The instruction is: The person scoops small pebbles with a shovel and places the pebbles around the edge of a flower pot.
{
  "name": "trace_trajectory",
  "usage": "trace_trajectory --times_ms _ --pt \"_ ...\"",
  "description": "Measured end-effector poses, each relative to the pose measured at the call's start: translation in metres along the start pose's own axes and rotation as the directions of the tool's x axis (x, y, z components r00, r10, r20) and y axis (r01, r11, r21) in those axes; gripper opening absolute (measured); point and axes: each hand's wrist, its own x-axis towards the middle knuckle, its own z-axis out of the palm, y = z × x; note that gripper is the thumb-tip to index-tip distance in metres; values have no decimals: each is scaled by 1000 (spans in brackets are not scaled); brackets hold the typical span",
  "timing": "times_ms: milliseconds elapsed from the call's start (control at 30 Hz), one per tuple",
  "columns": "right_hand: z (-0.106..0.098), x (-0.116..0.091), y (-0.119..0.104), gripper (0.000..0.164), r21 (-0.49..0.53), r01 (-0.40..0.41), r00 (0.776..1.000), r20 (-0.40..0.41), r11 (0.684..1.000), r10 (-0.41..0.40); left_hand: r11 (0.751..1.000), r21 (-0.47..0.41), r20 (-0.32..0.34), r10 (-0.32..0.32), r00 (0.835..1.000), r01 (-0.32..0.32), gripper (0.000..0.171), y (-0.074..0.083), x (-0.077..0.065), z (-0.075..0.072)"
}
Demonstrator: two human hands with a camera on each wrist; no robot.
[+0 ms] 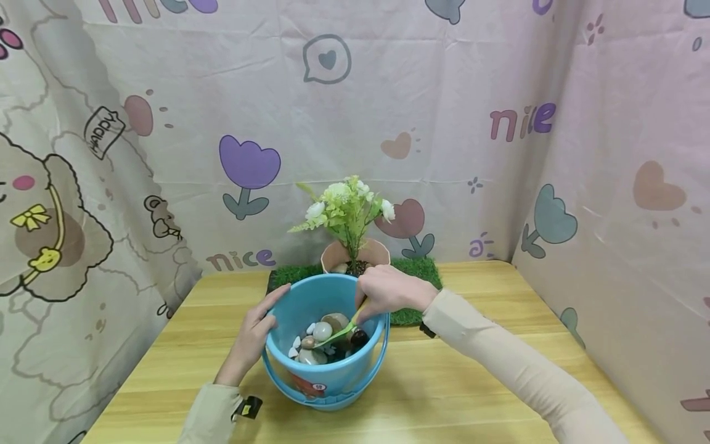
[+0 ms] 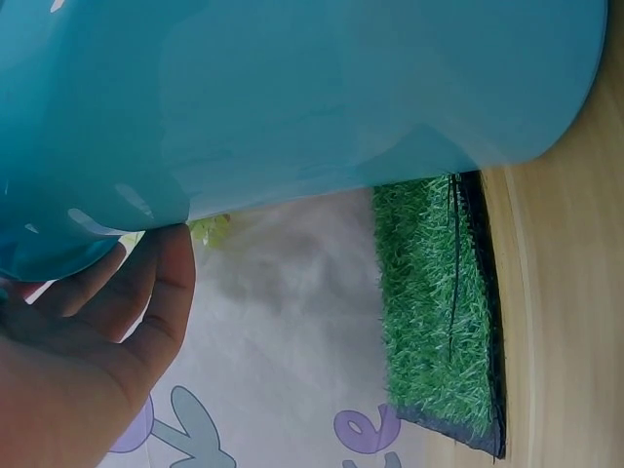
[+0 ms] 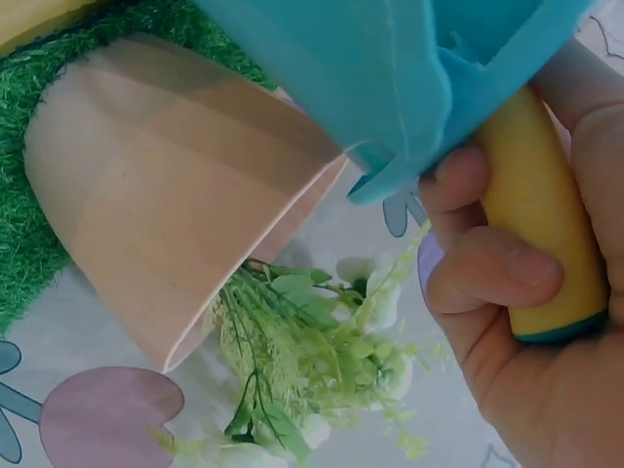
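A light blue bucket (image 1: 316,293) with a handle hanging at its front stands on the table. My left hand (image 1: 252,336) holds its left rim, fingers (image 2: 171,288) against the outer wall and thumb at the rim. In my right hand (image 1: 388,288) is a small trowel (image 1: 335,335), gripped by its yellow handle (image 3: 541,214). Its green blade reaches down inside the bucket among the stones. Those include a pale rounded stone (image 1: 323,332), a dark stone (image 1: 359,337) and several small white ones. The blade's tip is hard to make out.
Behind the bucket, a pinkish flowerpot (image 3: 166,185) with white flowers and green leaves (image 1: 346,206) stands on an artificial grass mat (image 1: 418,274). Printed curtains (image 1: 355,111) enclose the wooden table (image 1: 477,376) at the back and sides.
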Motion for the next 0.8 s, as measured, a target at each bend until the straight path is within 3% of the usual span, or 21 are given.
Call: trace_trajectory --times_ms 133,467,800 --pt "3 7 -2 14 -16 31 999 -28 999 -31 1000 -7 -4 11 1000 -11 63 0 -1 -1" --pt "14 17 5 15 -40 11 998 -59 999 -13 1000 -15 2 13 1000 -13 64 1 1 -1" --pt "26 20 4 17 -228 58 981 -170 972 -98 1000 -11 -1 18 1000 -18 64 0 0 -1"
